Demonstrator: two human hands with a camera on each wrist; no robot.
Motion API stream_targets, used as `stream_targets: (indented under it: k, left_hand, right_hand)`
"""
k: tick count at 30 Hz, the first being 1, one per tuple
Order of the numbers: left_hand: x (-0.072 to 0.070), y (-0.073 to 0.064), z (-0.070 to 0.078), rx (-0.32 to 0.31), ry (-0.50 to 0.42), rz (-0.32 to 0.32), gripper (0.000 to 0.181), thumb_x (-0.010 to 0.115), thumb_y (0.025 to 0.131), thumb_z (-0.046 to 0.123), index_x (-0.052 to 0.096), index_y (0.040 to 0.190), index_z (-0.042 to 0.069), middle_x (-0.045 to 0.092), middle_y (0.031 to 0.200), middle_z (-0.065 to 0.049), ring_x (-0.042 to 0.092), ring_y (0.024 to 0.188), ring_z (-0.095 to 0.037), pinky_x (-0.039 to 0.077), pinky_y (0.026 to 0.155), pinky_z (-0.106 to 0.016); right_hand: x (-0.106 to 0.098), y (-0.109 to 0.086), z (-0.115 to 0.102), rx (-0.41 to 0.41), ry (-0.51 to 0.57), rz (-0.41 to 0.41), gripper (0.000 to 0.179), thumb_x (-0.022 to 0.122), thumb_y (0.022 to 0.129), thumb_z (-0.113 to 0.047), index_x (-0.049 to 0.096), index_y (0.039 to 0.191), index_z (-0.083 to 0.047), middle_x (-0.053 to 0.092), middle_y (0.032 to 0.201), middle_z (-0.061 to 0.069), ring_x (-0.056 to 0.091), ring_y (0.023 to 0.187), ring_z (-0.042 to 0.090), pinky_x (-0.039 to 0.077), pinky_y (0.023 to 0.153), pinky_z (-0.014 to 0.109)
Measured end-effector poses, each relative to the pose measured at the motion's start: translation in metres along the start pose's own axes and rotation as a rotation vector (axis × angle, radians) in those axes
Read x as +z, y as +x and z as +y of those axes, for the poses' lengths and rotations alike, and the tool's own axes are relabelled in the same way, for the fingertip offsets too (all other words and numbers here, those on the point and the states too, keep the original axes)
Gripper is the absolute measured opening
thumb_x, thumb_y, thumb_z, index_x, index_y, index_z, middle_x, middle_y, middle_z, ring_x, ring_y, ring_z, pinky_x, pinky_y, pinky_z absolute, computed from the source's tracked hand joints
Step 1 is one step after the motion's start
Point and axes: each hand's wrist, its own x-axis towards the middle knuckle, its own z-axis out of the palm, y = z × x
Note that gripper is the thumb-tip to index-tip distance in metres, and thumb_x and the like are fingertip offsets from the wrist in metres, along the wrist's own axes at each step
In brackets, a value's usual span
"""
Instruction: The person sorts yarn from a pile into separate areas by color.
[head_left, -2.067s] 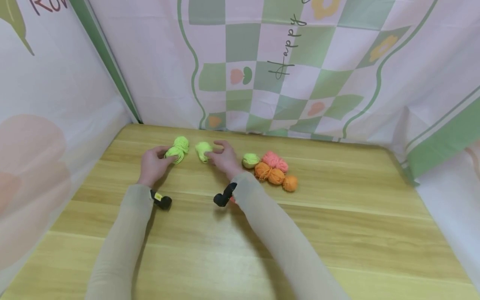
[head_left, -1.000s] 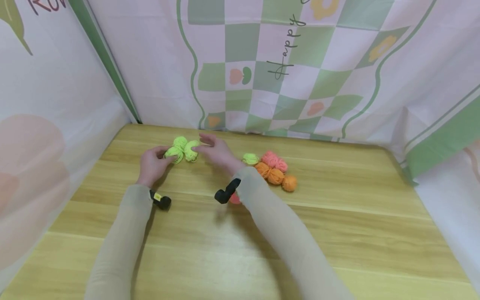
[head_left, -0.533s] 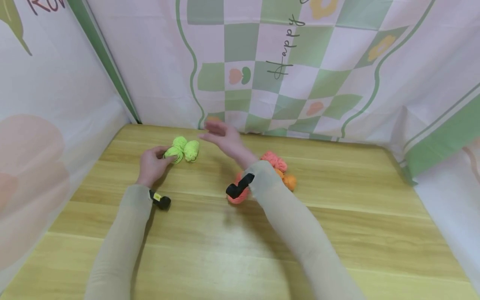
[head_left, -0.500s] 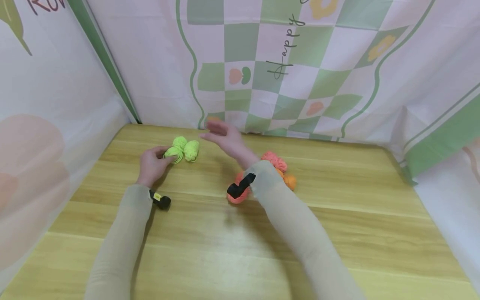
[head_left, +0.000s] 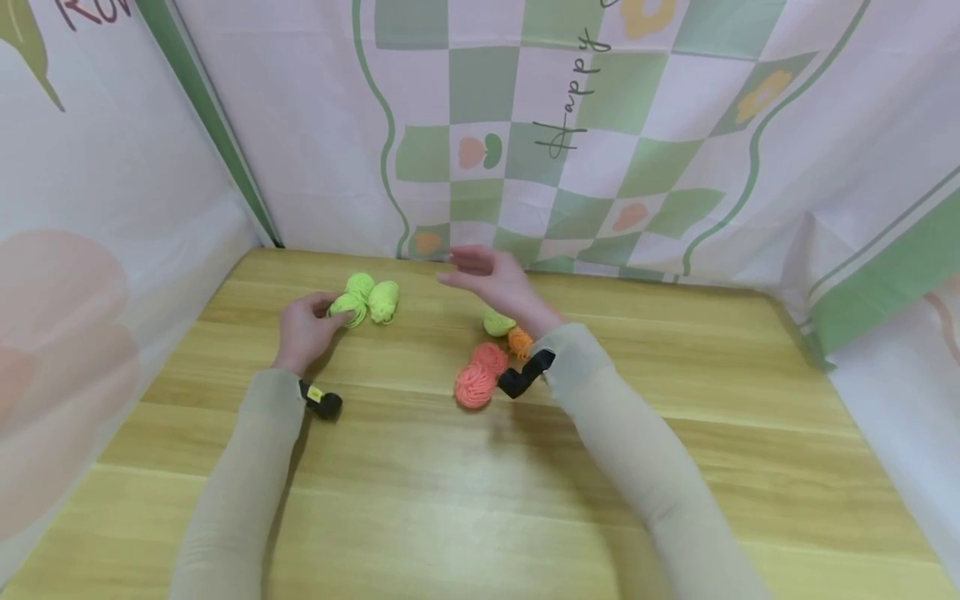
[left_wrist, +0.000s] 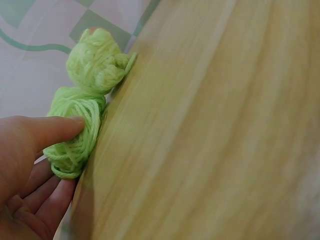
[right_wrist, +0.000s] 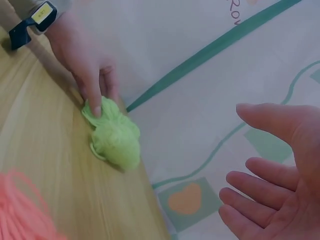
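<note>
In the head view my left hand holds a lime-green yarn ball on the table at the back left. The left wrist view shows the thumb lying over the strands of this yarn ball, with fingers on its other side. Touching it are a second lime-green yarn ball behind and a paler yellow-green yarn ball to the right. My right hand, raised over the back of the table, has nothing in it. Its thumb and fingers are spread apart in the right wrist view.
Below the right hand sit a yellow-green yarn ball and an orange yarn ball. Two coral yarn balls lie nearer me. The right forearm hides the other orange and pink yarn. A printed curtain hangs behind the wooden table.
My right hand slid the paler yarn ball left against the lime-green pair, let go, then lifted and drew back to the right. The left hand has stayed in place.
</note>
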Motion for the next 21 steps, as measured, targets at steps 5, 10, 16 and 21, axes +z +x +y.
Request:
stream_targets:
  k: [5, 10, 16, 21]
  left_hand:
    - [0.0, 0.0, 0.0, 0.006, -0.012, 0.0, 0.039, 0.077, 0.092, 0.015, 0.068, 0.126, -0.001, 0.067, 0.126, -0.022, 0.062, 0.116, -0.037, 0.047, 0.103, -0.049]
    - [-0.001, -0.001, 0.001, -0.003, -0.01, -0.006, 0.039, 0.077, 0.093, 0.016, 0.068, 0.127, -0.001, 0.066, 0.127, -0.022, 0.061, 0.117, -0.037, 0.046, 0.104, -0.049]
    - [-0.001, -0.002, 0.002, 0.002, -0.009, -0.001, 0.039, 0.078, 0.092, 0.015, 0.068, 0.126, 0.0, 0.066, 0.127, -0.021, 0.061, 0.117, -0.037, 0.047, 0.104, -0.049]
    - [-0.001, -0.002, 0.002, 0.005, -0.011, 0.0, 0.039, 0.078, 0.092, 0.015, 0.068, 0.126, 0.0, 0.066, 0.127, -0.021, 0.061, 0.117, -0.037, 0.046, 0.104, -0.049]
  right_hand:
    - [-0.017, -0.008, 0.006, 0.012, -0.037, -0.024, 0.066, 0.079, 0.091, -0.033, 0.053, 0.147, -0.01, 0.056, 0.145, 0.005, 0.052, 0.133, 0.022, 0.042, 0.11, 0.036]
    - [-0.032, -0.016, 0.014, 0.033, -0.084, -0.048, 0.071, 0.077, 0.092, -0.036, 0.048, 0.15, -0.008, 0.051, 0.15, 0.007, 0.048, 0.136, 0.025, 0.039, 0.113, 0.038]
    - [-0.043, -0.021, 0.026, 0.054, -0.133, -0.064, 0.074, 0.079, 0.09, -0.04, 0.049, 0.149, -0.008, 0.051, 0.15, 0.009, 0.048, 0.134, 0.028, 0.039, 0.112, 0.043]
    - [-0.047, -0.025, 0.035, 0.068, -0.166, -0.099, 0.075, 0.079, 0.09, -0.04, 0.049, 0.15, -0.009, 0.05, 0.151, 0.01, 0.048, 0.134, 0.029, 0.042, 0.109, 0.044]
